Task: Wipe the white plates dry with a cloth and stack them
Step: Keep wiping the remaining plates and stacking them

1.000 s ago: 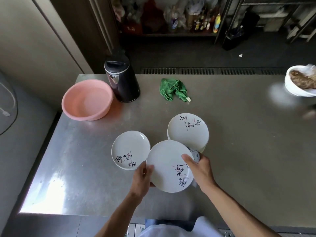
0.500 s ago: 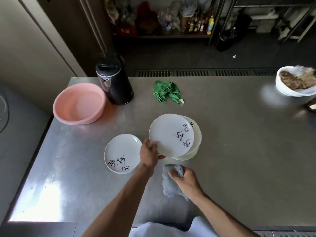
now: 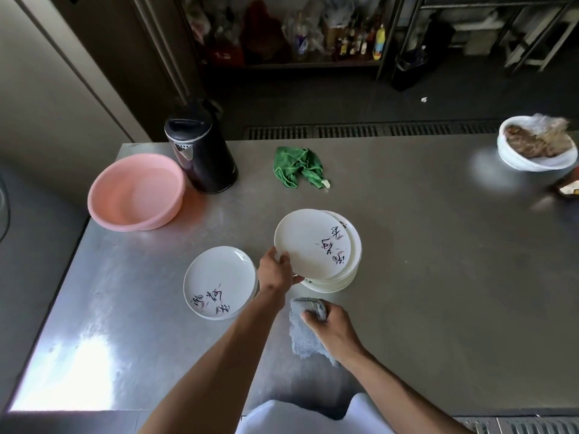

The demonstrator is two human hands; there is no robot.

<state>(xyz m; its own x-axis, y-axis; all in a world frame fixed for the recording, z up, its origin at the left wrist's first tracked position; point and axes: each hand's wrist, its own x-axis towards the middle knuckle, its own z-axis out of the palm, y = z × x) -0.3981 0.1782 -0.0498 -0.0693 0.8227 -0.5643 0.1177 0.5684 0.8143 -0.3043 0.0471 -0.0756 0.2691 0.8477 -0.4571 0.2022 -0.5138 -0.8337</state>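
Nearest the camera, the right hand (image 3: 332, 326) lies on the grey cloth (image 3: 300, 339), which rests crumpled on the steel table (image 3: 438, 277). Its fingers are bent down over the cloth's upper edge and grip it, and the palm covers much of the fabric. Just beyond, the left hand (image 3: 276, 272) pinches the near-left rim of a white plate (image 3: 305, 242), with the thumb on top and the other fingers tucked underneath, out of sight. That plate is at the top of the stack of white plates (image 3: 332, 285), offset a little to the left. Whether it has settled fully on the stack cannot be told, and the number of plates under it is hard to count. To the left of the stack, a lone white plate (image 3: 216, 281) with dark brush lettering lies flat on the table, its right edge partly hidden by the left wrist. Farther back stand a pink basin (image 3: 134, 191) and, beside it, a black kettle (image 3: 202, 151), with a crumpled green cloth (image 3: 297, 166) to their right. At the far right is a white bowl (image 3: 517, 161) of brownish contents too blurred to name. A dark object (image 3: 570, 187) is cut off by the frame edge.
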